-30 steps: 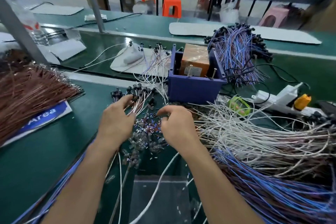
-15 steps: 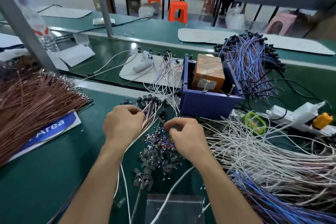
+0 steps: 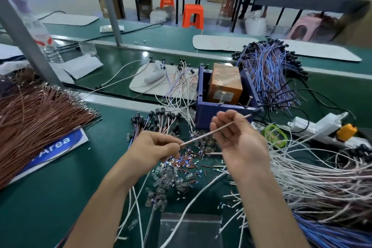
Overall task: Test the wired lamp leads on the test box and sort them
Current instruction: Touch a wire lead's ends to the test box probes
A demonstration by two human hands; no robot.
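Green matting over the desk point(image 3: 50, 197), heaped with wire stock. Left hand point(image 3: 155, 147): thumb and forefinger pinched on the near end of one thin pinkish lamp lead point(image 3: 203, 134), held up above the desk. Right hand point(image 3: 239, 143): palm toward the camera, fingers curled loosely round the same lead further along, far tip sticking out beyond them toward the test box point(image 3: 221, 115). Test box: blue plastic bin just behind the hands, holding an orange-brown block point(image 3: 224, 84) wrapped in clear tape, small label on its near face too blurred to read, two metal pins upright beside it. Far left: fan of brown wires point(image 3: 36, 115) lying partly over a blue-and-white sheet point(image 3: 54, 147), only legible word "Area". Below the hands, on the desk: scatter of small clear bulbs point(image 3: 167, 179) and short coloured sleeves. Just left of the bin: row of black-capped leads point(image 3: 159, 119). Behind the bin, to the right: bundle of blue and purple leads point(image 3: 267, 74) with black ends. Right side: sweep of white leads point(image 3: 314, 169), green tape roll point(image 3: 273, 135), white power strip point(image 3: 316, 125). Back left: clear water bottle point(image 3: 43, 40), red-and-white label, writing unreadable. Bottom centre: clear plastic bag point(image 3: 189, 229).
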